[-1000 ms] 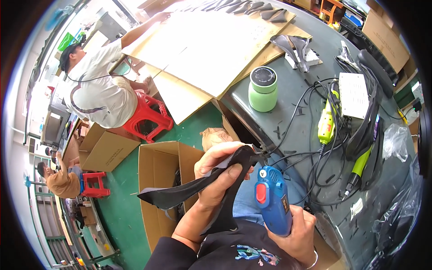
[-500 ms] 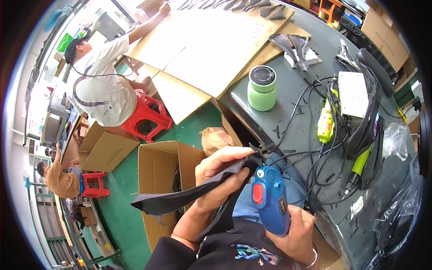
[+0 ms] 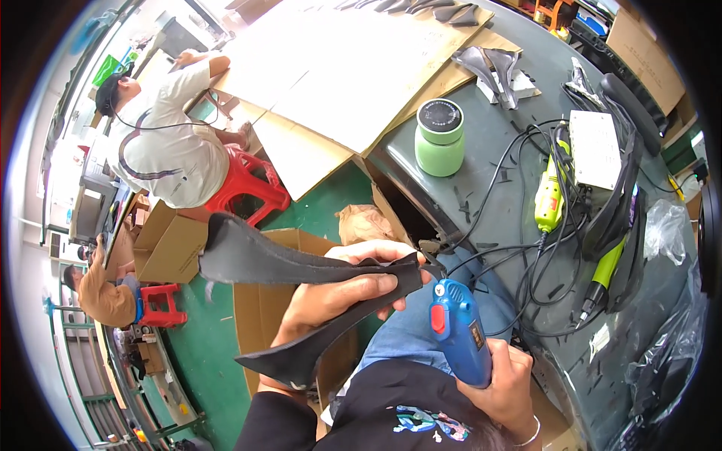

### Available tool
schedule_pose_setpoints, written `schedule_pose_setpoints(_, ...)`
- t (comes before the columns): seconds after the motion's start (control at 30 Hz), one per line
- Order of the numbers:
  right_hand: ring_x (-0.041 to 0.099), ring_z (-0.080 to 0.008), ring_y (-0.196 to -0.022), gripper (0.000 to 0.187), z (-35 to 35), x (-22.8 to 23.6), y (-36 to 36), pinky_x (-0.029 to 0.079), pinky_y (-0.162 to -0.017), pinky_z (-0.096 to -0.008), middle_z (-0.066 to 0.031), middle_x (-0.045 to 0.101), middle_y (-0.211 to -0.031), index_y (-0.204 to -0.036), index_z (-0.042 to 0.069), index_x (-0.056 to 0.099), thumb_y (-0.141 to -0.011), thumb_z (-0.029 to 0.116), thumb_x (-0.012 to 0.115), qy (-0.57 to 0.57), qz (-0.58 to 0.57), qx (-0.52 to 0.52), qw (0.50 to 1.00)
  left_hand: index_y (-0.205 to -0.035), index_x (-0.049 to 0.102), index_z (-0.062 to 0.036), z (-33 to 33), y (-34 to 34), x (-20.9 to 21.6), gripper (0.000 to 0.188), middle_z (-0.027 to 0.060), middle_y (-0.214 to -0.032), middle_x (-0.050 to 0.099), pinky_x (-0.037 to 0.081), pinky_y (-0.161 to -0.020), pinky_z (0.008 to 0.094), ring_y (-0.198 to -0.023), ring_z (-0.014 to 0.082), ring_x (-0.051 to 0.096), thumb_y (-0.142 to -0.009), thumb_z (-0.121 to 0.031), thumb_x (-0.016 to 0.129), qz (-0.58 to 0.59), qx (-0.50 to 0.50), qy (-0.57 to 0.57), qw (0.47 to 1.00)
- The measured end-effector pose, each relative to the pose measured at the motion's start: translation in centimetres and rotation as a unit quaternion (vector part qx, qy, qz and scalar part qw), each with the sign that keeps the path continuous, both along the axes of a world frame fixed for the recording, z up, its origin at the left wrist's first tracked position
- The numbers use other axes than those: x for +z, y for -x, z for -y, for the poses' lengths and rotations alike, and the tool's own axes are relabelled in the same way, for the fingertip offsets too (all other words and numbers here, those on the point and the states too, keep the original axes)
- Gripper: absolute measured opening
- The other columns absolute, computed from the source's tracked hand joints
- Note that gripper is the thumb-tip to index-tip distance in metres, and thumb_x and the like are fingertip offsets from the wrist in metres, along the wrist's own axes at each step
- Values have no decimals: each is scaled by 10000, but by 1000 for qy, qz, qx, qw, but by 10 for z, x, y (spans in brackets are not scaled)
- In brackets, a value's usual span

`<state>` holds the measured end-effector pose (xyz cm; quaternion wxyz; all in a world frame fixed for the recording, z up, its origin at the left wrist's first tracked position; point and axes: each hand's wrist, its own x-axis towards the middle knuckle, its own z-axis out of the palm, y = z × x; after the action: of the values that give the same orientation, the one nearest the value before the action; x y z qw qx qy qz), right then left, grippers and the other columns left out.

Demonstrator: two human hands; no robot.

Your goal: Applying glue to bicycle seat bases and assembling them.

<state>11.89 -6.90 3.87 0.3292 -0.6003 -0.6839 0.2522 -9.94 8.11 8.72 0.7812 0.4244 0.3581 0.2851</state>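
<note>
In my left hand [image 3: 338, 293] is a dark forked piece [image 3: 278, 263], thin and flexible-looking, pinched between thumb and fingers near its narrow joined end. Its two broad wings spread to the left, one above the hand and the other below it. My right hand [image 3: 504, 383] wraps round the handle of a blue handheld power tool [image 3: 462, 331] with a red button. The tool's dark tip [image 3: 432, 267] is close to the narrow end of the piece; whether they touch I cannot tell.
On the grey table [image 3: 489, 203] stand a green bottle [image 3: 440, 143], yellow-green corded tools [image 3: 551, 199], a white box [image 3: 594, 150] and tangled cables. Similar dark pieces [image 3: 492, 71] lie farther back. An open carton [image 3: 263, 301] is below my left arm. A person [image 3: 165, 143] sits at the far left.
The dark piece has turned in my left hand, its upper wing swinging up and the lower one spreading left. My right hand and the tool have shifted slightly right and down.
</note>
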Motion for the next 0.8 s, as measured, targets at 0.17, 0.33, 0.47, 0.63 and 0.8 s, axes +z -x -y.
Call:
schedule_pose_setpoints(0.17, 547, -283, -506, 534, -1, 3, 2, 430, -524, -344, -89, 554, -593, -930, -9, 513, -502, 113, 808, 7, 31, 26, 999, -1089, 589, 32, -8, 7, 10, 309, 100, -874, 641, 468, -577, 229, -693, 123, 599, -788, -38, 583, -127, -66, 8, 990)
schedule_pose_setpoints(0.33, 550, -303, -571, 541, 1, 1, 5, 434, -545, -372, -121, 563, -658, -928, -9, 508, -477, 95, 788, 24, 34, 40, 998, -1027, 622, 12, -17, 5, 20, 253, 51, -783, 627, 452, -567, 226, -667, 93, 587, -785, -60, 615, -224, -112, 16, 968)
schedule_pose_setpoints(0.47, 539, -304, -562, 552, 1, -1, 7, 428, -537, -376, -116, 549, -642, -932, -9, 507, -473, 99, 794, 25, 34, 44, 998, -1026, 635, -13, -18, 0, 27, 242, 35, -779, 623, 453, -597, 217, -697, 77, 581, -795, -84, 624, -259, -150, -2, 954)
schedule_pose_setpoints(0.63, 528, -297, -541, 566, 2, -2, 7, 419, -528, -372, -110, 536, -629, -947, -16, 502, -483, 114, 799, 13, 41, 61, 997, -1098, 601, 3, -24, 5, 7, 338, 100, -984, 646, 480, -751, 243, -860, 130, 603, -761, -5, 627, -223, -222, -71, 946)
schedule_pose_setpoints(0.8, 527, -289, -531, 564, 0, 0, 8, 417, -525, -371, -102, 537, -629, -951, -19, 502, -496, 134, 799, 3, 24, 67, 997, -1145, 578, -3, -28, 5, -6, 366, 141, -1107, 627, 458, -884, 289, -1045, 188, 581, -781, 21, 611, -207, -276, -181, 921)
